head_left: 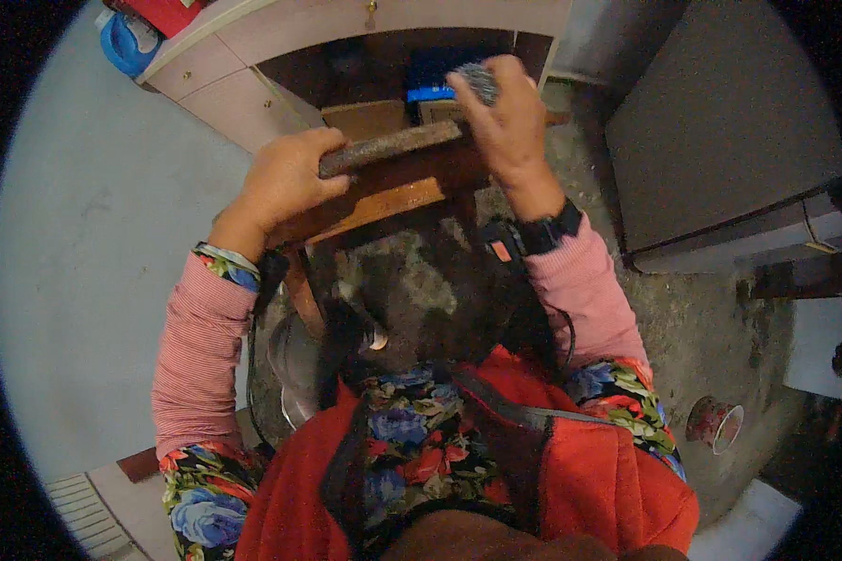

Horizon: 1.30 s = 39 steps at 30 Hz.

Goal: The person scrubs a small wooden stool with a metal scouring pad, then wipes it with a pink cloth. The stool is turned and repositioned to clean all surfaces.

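My left hand (285, 182) grips the left end of a rough grey-brown bar (398, 147), thumb on the near side and fingers on the far side. The bar lies over a brown wooden stool (374, 210); whether it touches the seat I cannot tell. In my right hand (513, 126) a grey steel wool scrubber (478, 82) is held between thumb and fingers. That hand is just beyond the bar's right end, with the scrubber above it.
Behind the stool stands a pale desk (220, 79) with drawers, a blue box (430, 93) and cardboard in its open space. A large grey cabinet-like unit (720, 131) is at the right. A small red tub (714, 424) lies on the stained floor (683, 327).
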Motion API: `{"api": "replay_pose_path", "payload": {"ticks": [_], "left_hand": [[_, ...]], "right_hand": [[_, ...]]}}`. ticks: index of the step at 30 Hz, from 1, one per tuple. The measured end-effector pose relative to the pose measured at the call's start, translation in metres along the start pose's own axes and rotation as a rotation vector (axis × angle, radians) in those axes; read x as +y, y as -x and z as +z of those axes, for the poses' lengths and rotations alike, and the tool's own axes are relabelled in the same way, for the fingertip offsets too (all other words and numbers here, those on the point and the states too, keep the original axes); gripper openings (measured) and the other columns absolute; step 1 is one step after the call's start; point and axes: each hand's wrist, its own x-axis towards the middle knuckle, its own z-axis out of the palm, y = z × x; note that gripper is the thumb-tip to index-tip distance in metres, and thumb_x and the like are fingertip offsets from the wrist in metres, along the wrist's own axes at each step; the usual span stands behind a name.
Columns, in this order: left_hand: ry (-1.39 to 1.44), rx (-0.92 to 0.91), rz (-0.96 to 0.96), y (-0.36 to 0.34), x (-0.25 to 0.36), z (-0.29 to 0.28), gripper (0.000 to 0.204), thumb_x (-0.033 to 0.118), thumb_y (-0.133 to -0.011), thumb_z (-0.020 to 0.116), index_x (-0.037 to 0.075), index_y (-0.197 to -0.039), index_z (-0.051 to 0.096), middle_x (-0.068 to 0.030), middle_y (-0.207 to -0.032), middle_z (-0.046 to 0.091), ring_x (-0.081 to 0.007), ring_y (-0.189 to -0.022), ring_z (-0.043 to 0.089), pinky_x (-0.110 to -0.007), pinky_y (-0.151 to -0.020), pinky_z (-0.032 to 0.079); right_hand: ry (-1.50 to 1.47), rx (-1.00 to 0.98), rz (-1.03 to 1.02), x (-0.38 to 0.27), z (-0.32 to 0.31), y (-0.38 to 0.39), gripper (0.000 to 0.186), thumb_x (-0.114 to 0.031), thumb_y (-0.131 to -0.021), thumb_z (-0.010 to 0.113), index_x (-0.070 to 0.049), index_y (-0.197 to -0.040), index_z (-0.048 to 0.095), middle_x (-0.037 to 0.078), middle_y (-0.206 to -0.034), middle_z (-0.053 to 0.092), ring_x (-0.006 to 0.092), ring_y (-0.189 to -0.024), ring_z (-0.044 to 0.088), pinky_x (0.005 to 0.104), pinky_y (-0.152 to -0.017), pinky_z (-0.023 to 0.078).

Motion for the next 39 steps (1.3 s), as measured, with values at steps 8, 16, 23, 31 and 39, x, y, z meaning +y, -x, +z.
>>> {"api": "replay_pose_path", "payload": {"ticks": [8,16,23,31,39], "left_hand": [[-0.035,0.052,0.008,0.008,0.005,0.001,0.04,0.027,-0.074,0.074,0.009,-0.108,0.065,-0.0156,-0.101,0.068,-0.038,-0.093,0.064,-0.045,-0.08,0.051],[-0.031,0.056,0.045,-0.006,-0.012,0.005,0.041,0.028,-0.074,0.075,0.008,-0.108,0.064,-0.0161,-0.101,0.067,-0.0379,-0.094,0.063,-0.044,-0.079,0.052],[-0.014,0.028,0.039,-0.013,-0.023,0.007,0.039,0.028,-0.074,0.074,0.009,-0.106,0.064,-0.0161,-0.099,0.066,-0.0377,-0.092,0.063,-0.044,-0.077,0.051],[0.031,0.019,0.038,-0.024,-0.025,0.006,0.036,0.025,-0.074,0.072,0.008,-0.104,0.064,-0.0168,-0.097,0.066,-0.0386,-0.09,0.063,-0.044,-0.076,0.051],[0.068,-0.008,0.021,-0.024,-0.019,0.001,0.036,0.022,-0.071,0.07,0.007,-0.104,0.064,-0.0171,-0.095,0.065,-0.0387,-0.09,0.062,-0.043,-0.076,0.051]], "right_hand": [[-0.086,-0.118,0.355,-0.009,-0.008,-0.005,0.032,-0.03,-0.088,0.069,-0.002,-0.101,0.06,0.017,-0.097,0.069,0.0317,-0.086,0.067,0.0401,-0.076,0.052],[-0.146,0.05,0.431,0.012,0.013,-0.012,0.04,-0.038,-0.084,0.071,-0.003,-0.096,0.058,0.022,-0.088,0.067,0.0427,-0.086,0.065,0.0496,-0.074,0.051],[-0.124,0.127,0.433,0.024,0.021,-0.016,0.041,-0.038,-0.085,0.07,-0.002,-0.099,0.057,0.021,-0.091,0.069,0.0422,-0.082,0.066,0.0486,-0.071,0.052],[-0.187,0.14,0.509,0.032,0.03,-0.015,0.035,-0.035,-0.085,0.07,-0.003,-0.096,0.058,0.022,-0.085,0.067,0.043,-0.08,0.064,0.049,-0.07,0.051],[-0.127,0.093,0.619,0.041,0.012,-0.022,0.035,-0.03,-0.087,0.07,0.0,-0.103,0.059,0.02,-0.094,0.068,0.0329,-0.086,0.066,0.0408,-0.077,0.05]]}}
